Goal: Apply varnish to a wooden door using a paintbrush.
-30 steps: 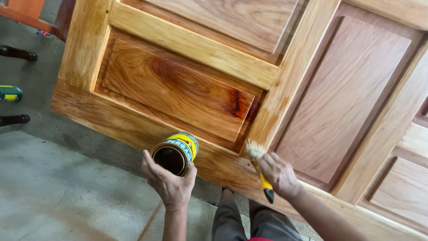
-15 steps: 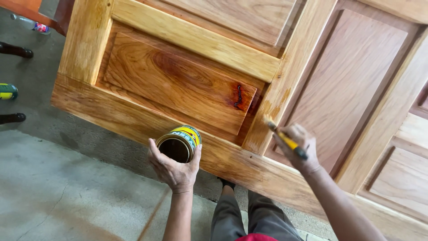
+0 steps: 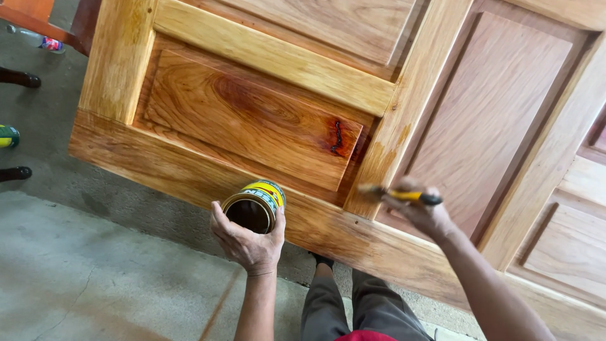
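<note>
A person's left hand [image 3: 247,240] gripped an open round can [image 3: 254,205] of dark wood finish from below, fingers wrapped around its side, holding it low and centre in the frame against the bottom rail of a panelled wooden door [image 3: 265,57]. The can tilted toward the camera, its dark inside showing. The right hand [image 3: 421,211], right of centre, was clenched around a paintbrush [image 3: 399,194] with a yellow and black handle, held sideways with its blurred bristles pointing left, just beside the upright stile between two panels. The raised panel [image 3: 252,120] at the middle left gleamed wet and amber, a dark knot near its right edge; the panel [image 3: 492,113] at the upper right looked paler and matte. Grey trousers [image 3: 366,309] showed at the bottom centre, above a concrete floor [image 3: 82,278] that filled the lower left. Dark furniture feet [image 3: 19,79] stood along the left edge.
</note>
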